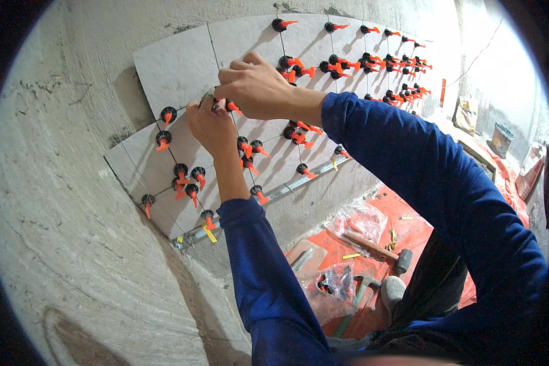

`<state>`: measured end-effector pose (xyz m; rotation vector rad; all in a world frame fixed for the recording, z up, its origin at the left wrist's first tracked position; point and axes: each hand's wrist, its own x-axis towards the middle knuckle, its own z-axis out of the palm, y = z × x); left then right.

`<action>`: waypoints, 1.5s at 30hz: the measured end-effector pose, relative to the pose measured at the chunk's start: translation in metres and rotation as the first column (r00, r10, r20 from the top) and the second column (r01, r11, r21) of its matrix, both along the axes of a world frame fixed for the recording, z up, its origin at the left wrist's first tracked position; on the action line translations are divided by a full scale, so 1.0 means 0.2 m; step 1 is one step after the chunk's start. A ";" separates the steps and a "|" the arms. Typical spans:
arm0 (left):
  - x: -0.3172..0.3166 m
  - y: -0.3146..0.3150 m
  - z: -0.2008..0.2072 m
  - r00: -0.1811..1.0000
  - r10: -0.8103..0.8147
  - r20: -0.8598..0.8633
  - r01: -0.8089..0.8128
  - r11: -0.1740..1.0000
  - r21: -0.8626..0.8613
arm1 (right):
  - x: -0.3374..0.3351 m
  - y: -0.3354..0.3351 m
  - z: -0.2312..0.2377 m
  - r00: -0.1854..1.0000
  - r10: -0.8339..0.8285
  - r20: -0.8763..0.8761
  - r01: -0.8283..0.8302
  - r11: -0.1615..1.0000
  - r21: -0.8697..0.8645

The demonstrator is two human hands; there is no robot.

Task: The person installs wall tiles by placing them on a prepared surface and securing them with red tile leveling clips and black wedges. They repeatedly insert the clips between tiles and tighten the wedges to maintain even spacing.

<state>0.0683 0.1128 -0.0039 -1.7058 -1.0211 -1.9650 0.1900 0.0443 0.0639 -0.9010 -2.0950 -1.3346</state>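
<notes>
My left hand (212,127) and my right hand (255,88) meet at a joint between large light-grey wall tiles (174,67). The fingers of both hands are pinched close together; what they grip is mostly hidden. Right beside the fingertips a black and orange-red tile leveler (232,106) partly shows. Left of my left hand, two more levelers, an upper one (168,115) and a lower one (163,141), sit on the tile joint. Several others stand along the joints below and to the right, their T-shaped handles sticking out.
A metal rail (287,188) runs under the bottom tile row. On the red floor sheet (381,207) lie a rubber mallet (401,261), a hammer (366,283), and a clear plastic bag (332,283) with levelers. A bucket (501,139) stands at the far right. Bare rough wall (61,183) is at left.
</notes>
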 end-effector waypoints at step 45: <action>-0.01 0.03 -0.02 0.999 0.029 0.030 -0.031 0.997 0.069 | 0.06 0.04 0.00 0.999 -0.035 -0.020 0.034 0.998 -0.048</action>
